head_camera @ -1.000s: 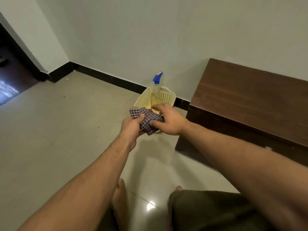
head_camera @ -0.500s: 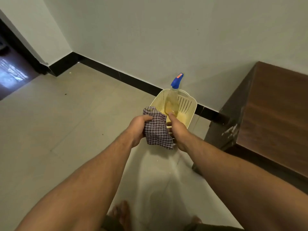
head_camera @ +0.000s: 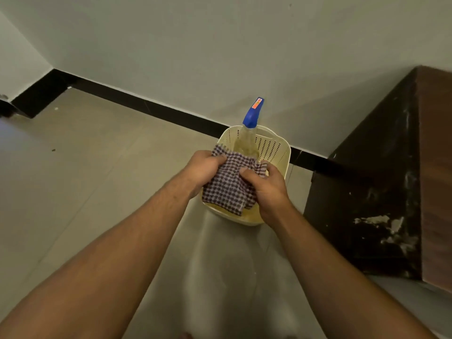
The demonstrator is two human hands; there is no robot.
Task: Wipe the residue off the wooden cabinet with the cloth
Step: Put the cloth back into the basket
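Judging by the hands, the step is readying the cloth. The checked cloth [head_camera: 227, 189] is held just over the cream perforated basket [head_camera: 276, 145], well apart from the wooden cabinet [head_camera: 381, 167] to the basket's right. The left hand [head_camera: 203, 170] grips the cloth's upper left edge with curled fingers, and the right hand [head_camera: 266, 189] pinches its right side, thumb on top. A blue-headed spray bottle [head_camera: 253, 113] stands in the basket behind the cloth. White residue [head_camera: 374, 220] streaks the cabinet's dark side panel facing the basket. Wiping looks not yet begun. Next, the cloth probably needs gathering into one hand, carrying right and pressing flat on those smears.
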